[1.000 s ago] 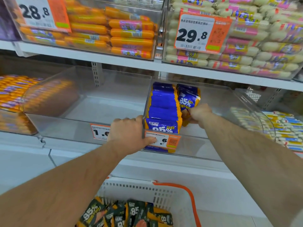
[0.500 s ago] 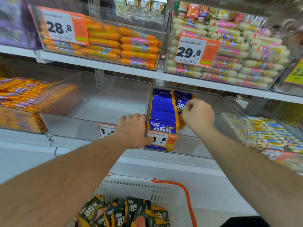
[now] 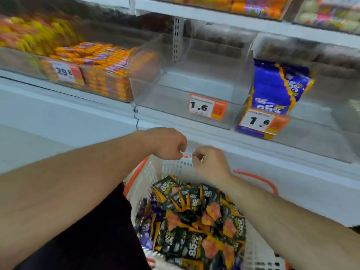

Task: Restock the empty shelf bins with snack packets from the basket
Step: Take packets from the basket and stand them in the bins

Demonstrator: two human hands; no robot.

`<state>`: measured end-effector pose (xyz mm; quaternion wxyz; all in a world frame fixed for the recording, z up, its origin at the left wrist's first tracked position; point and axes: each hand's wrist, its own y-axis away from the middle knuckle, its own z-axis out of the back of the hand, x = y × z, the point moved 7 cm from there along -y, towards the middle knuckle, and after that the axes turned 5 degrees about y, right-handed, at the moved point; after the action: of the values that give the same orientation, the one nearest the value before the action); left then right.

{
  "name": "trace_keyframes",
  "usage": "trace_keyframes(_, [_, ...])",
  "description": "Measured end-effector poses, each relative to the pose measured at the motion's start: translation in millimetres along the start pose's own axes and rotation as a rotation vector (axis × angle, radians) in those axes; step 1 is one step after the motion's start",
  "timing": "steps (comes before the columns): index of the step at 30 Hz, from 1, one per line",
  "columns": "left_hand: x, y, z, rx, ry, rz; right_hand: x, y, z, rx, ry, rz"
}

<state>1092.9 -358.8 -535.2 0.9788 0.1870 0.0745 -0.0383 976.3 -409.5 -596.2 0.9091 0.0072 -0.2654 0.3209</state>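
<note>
Way out at 10 o'clock you've got the full bin of orange sticks (image 3: 101, 69) behind its 29.8 tag (image 3: 65, 72), so nothing to do there. Next along, around 12 o'clock, is the empty clear bin (image 3: 187, 88) with a 1.6 tag (image 3: 207, 107) clipped on the front lip, and I'd guess that's the one waiting for stock. Your left hand (image 3: 165, 143) hangs just above the far rim of the white basket (image 3: 255, 250), fingers curled in with nothing held as far as I can see. Your right hand (image 3: 211, 162) sits just beside it, also curled; the fingertips look pinched near something small and pale, but it's too blurry to say it's a real grip, so I can't tell. Both are parked over the basket, probably because that's where the next grab comes from. The dark 85% snack packets (image 3: 194, 217) are heaped loose in the basket down at 6 o'clock, with a few purple packets (image 3: 148, 227) along their left edge. Over at 2 o'clock the blue packets (image 3: 272, 88) stand upright in a row against the left wall of their bin, behind a second 1.6 tag (image 3: 259, 121), faces forward so shoppers can read them. That bin has room on its right side, so you may be topping it up too.
</note>
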Motion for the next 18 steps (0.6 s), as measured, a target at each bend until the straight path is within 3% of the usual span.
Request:
trace_keyframes(4, [18.3, -1.9, -21.9, 0.139, 0.048, 0.048, 5.1, 20.0, -93.2, 0.369, -0.001, -0.160])
trace_keyframes(7, [24.9, -3.0, -34.9, 0.241, 0.078, 0.044, 4.2, 35.5, -157.0, 0.546, -0.004, -0.248])
trace_keyframes(15, [29.9, -0.7, -41.5, 0.384, 0.060, 0.090, -8.8, 59.9, -243.1, 0.731, -0.020, -0.654])
trace_keyframes(18, [32.7, -2.5, -34.5, 0.372, 0.086, 0.103, -6.9, 61.9, -256.5, 0.803, 0.084, -0.642])
